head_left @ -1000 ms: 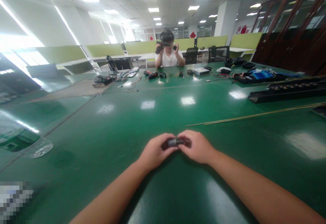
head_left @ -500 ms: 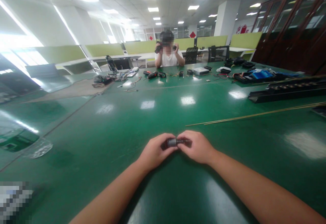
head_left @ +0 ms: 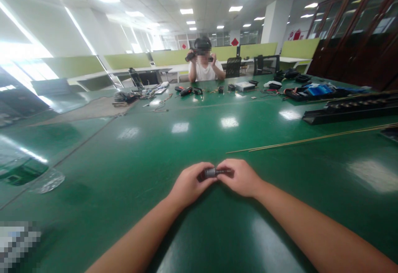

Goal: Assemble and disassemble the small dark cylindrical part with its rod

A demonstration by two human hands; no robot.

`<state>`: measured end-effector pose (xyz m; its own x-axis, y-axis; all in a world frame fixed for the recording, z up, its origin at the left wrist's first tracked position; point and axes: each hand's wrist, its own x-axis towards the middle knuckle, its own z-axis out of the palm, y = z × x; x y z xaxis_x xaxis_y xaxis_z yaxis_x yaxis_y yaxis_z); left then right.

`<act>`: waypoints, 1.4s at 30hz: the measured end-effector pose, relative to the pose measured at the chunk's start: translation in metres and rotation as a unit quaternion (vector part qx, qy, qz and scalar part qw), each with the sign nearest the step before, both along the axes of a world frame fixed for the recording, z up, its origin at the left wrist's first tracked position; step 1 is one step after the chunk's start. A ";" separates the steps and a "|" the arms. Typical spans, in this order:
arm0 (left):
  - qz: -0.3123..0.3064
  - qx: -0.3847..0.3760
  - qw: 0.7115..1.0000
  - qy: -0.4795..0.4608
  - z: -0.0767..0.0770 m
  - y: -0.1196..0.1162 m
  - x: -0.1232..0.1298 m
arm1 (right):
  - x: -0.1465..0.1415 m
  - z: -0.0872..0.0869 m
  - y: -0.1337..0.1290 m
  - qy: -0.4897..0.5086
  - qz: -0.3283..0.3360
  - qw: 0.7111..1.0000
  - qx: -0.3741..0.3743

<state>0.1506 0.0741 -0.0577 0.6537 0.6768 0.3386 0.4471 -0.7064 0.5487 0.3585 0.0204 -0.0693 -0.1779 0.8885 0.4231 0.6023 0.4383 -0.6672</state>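
Between my two hands, just above or on the green table (head_left: pixel 149 148), lies a small dark grey cylinder with a thin dark shaft (head_left: pixel 210 173), pointing left to right. My left hand (head_left: pixel 190 184) is closed around the cylinder end, thumb below and fingers above. On the right, the thumb and fingers of my right hand (head_left: pixel 239 177) pinch the thin shaft end. Both sets of fingertips nearly meet in the middle. The fingers hide part of the piece, and its exact kind cannot be made out.
Thin brass-coloured rods (head_left: pixel 298 141) lie to the right, before a long black rail (head_left: pixel 348 109). A clear plastic bottle (head_left: pixel 46 181) lies at the left. Across the table sits a person in white (head_left: pixel 207 73), behind black-and-red tools (head_left: pixel 186 91) and a white box (head_left: pixel 245 86).
My hands and the grey piece stay practically where they were. The person across the table has shifted a raised hand and the dark object in it slightly.
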 end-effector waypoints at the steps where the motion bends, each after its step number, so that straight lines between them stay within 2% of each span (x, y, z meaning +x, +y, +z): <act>1: 0.000 0.000 1.000 0.000 0.000 0.000 0.000 | 0.000 0.000 0.000 0.000 0.000 1.000 0.000; 42: 0.004 -0.015 1.000 -0.008 0.003 0.001 -0.001 | 0.003 -0.002 0.001 0.020 -0.018 1.000 -0.015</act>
